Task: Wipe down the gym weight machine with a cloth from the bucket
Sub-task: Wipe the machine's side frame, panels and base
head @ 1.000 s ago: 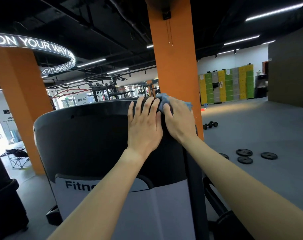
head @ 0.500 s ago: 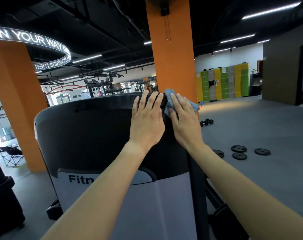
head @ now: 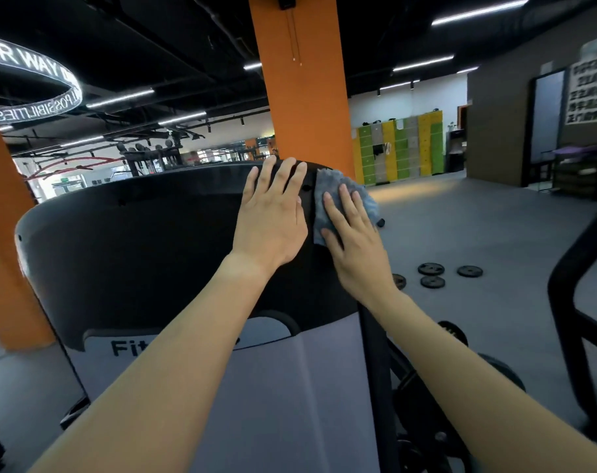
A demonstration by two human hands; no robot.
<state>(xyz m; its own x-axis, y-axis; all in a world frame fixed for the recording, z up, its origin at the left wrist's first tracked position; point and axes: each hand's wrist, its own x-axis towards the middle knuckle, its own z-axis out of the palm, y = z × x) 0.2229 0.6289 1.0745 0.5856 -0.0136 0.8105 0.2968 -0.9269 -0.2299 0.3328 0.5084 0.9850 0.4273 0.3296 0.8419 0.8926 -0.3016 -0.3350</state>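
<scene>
Your left hand (head: 271, 220) lies flat on the dark top cover (head: 136, 240) of the weight machine. Its fingers are straight and spread, and the tips reach the cover's upper rim; it grasps nothing. Just beside it, your right hand (head: 355, 244) presses the blue-grey cloth (head: 326, 180) against the cover's right edge with the fingers stretched out, not curled round it. The cloth is bunched under your palm and fingers (part of it sticks out above and to the right of your fingertips). Below the dark cover is a light grey panel (head: 273, 387) with the letters "Fit" showing beside your left forearm. An orange pillar (head: 304, 97) stands right behind the machine. Several black weight plates (head: 431, 269) lie on the grey floor to your right, and there are yellow and green lockers (head: 401, 148) at the far wall.
</scene>
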